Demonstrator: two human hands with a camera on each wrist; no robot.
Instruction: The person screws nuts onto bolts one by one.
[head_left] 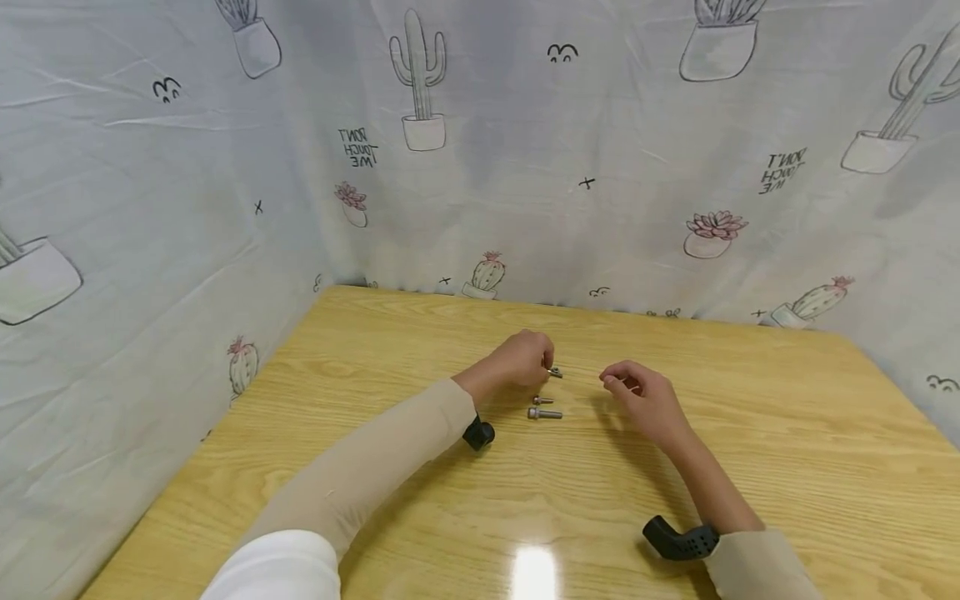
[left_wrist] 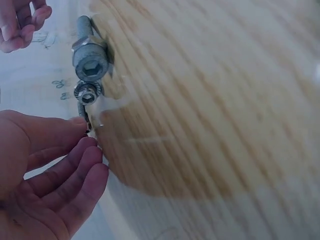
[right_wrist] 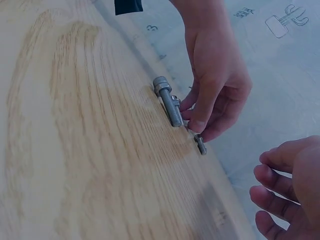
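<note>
My left hand [head_left: 525, 358] pinches one end of a small bolt [right_wrist: 201, 146] between thumb and fingertips, low over the wooden table. The bolt's free end points right in the head view. Nearer to me lie a medium socket-head bolt [head_left: 543, 400] and a large grey socket-head bolt [head_left: 544, 413], side by side. A hex nut [left_wrist: 86, 43] sits on the large bolt close to its head. My right hand [head_left: 642, 396] hovers over the table to the right of the bolts. Its fingers are loosely bent and nothing shows between them.
The light wooden table [head_left: 450, 533] reaches back to a white cloth [head_left: 525, 150] printed with cacti, which also hangs at the left side. Black wrist-worn devices [head_left: 678, 540] sit on both forearms. Light glares off the table's near part.
</note>
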